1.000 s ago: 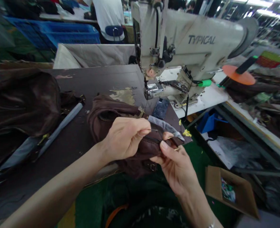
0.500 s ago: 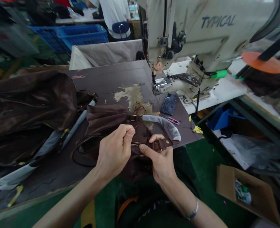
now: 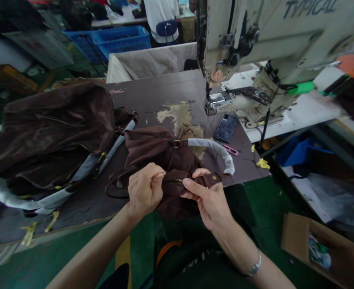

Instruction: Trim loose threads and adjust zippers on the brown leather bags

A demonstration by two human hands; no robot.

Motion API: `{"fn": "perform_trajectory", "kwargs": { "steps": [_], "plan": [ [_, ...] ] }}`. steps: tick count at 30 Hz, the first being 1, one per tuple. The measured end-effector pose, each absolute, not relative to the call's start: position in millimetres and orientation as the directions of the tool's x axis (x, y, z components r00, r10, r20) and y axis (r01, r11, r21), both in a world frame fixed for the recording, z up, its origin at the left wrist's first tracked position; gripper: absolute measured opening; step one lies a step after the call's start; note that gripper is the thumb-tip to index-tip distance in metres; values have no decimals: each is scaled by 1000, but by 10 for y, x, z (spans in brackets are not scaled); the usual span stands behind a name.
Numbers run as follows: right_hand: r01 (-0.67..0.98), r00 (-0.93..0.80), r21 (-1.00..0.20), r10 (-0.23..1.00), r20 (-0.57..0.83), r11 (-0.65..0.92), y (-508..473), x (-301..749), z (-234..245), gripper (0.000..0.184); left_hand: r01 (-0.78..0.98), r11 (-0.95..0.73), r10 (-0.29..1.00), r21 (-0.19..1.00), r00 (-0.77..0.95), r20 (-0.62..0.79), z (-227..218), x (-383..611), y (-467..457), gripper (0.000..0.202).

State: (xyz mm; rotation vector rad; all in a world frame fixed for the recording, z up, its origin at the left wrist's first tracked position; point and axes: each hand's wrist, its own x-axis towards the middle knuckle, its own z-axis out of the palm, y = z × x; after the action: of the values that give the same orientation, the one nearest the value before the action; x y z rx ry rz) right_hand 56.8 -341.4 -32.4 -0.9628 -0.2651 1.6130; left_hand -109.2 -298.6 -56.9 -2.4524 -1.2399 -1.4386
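Note:
My left hand [image 3: 146, 188] is closed in a pinch, thumb against the forefinger, just left of a brass-toothed zipper [image 3: 175, 182]. A short, thin dark strand pokes from its fingertips; I cannot tell if it is thread or a needle. My right hand [image 3: 209, 196] grips the brown leather bag [image 3: 149, 144] at the right end of that zipper, thumb on top and fingers behind. The bag lies partly on the table, its near part held over the front edge. Its handle [image 3: 213, 143], wrapped in pale film, arches to the right.
A second brown bag [image 3: 56, 116] with wrapped handles lies on the left of the table [image 3: 140, 96]. Beyond my right hand are a phone [image 3: 225, 127], a pink snips-like tool [image 3: 231, 149] and a sewing machine [image 3: 221, 102]. A cardboard box [image 3: 330, 245] stands on the floor.
The view has shifted, so everything sits further right. My left hand has come down closer to the zipper, and more of the zipper shows between my hands. The right hand keeps its grip.

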Motion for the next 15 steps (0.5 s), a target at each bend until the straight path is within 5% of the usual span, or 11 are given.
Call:
{"fn": "perform_trajectory", "kwargs": {
  "steps": [5,9,15],
  "plan": [
    [-698,81,-667,896,-436,-262,-3389,528,-305,34,580,-735,600,352,314,736,-484,-1004,-2959,7],
    [-717,-28,-613,892,-451,-333,-3402,547,-307,32,583,-757,554,296,332,763,-572,-1027,-2887,6],
    [-737,-117,-569,898,-424,-364,-3436,587,-277,41,656,-660,645,366,245,724,-346,-1068,-2964,11]
  ]
}}
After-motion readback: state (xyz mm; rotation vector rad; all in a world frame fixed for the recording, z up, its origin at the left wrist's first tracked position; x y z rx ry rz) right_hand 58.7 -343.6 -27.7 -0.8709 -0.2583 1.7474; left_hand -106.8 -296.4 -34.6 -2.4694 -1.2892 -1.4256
